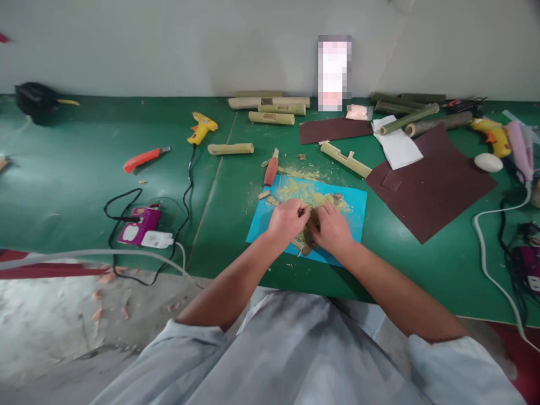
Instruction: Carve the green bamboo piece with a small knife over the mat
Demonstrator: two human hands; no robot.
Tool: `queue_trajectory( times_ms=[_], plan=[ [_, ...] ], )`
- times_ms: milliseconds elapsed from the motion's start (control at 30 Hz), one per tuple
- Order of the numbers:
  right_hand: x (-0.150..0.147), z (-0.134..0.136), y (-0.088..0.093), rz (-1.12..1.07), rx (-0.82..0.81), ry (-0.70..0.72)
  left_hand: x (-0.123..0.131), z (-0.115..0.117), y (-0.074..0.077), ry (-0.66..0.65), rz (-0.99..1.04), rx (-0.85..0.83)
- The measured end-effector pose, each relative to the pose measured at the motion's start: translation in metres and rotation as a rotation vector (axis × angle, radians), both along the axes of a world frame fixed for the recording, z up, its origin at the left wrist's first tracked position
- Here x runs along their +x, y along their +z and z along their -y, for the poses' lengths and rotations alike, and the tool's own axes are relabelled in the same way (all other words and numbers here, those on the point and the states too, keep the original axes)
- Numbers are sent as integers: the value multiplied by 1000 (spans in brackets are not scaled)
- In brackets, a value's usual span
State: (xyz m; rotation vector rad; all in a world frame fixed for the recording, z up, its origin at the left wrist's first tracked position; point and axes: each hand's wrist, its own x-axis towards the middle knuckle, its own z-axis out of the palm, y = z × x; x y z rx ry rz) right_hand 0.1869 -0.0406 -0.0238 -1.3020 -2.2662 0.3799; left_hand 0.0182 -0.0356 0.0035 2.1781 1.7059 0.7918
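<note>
Looking down at the bench, I see both hands meet over a blue sheet [354, 211] lying flat on the green table cover [84, 180]. My left hand [289, 220] is clenched, its fingertips pinching one end of a small brown piece [313, 225]. My right hand [333, 228] curls around the other end, and the two hide most of it, so I cannot tell its full shape. It sits low over the middle of the sheet, among loose yellowish sawdust [304, 191].

Just beyond the sheet's far left corner lies a red-handled knife [271, 169]. Farther left is an orange utility knife [143, 159], which makes two knives. I count two yellow glue guns, one [201, 127] at left and one [493, 135] at far right. There are also two flat, dull brown sandpaper sheets, the large one [439, 185] close on the right and a smaller one [333, 129] behind.

A notched bamboo strip [345, 159] lies between them. Round bamboo tubes, pale to green, are stacked against the wall at left [271, 118], at least four of them, with more at right [408, 119]. A purple power strip [139, 225] sits at left with its black cord looped.
</note>
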Motion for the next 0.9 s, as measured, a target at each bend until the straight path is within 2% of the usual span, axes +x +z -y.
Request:
queue_trajectory(
  times_ms=[233,433,567,900],
  plan=[
    [0,0,1,23,17,7,-5,8,-2,25,1,18],
    [-1,-1,-1,14,12,-7,0,1,-4,38,46,26],
    [-1,-1,-2,20,21,-7,-7,6,-4,42,49,22],
    [-1,-3,-3,-16,3,-49,-10,8,-18,65,127,40]
  ],
)
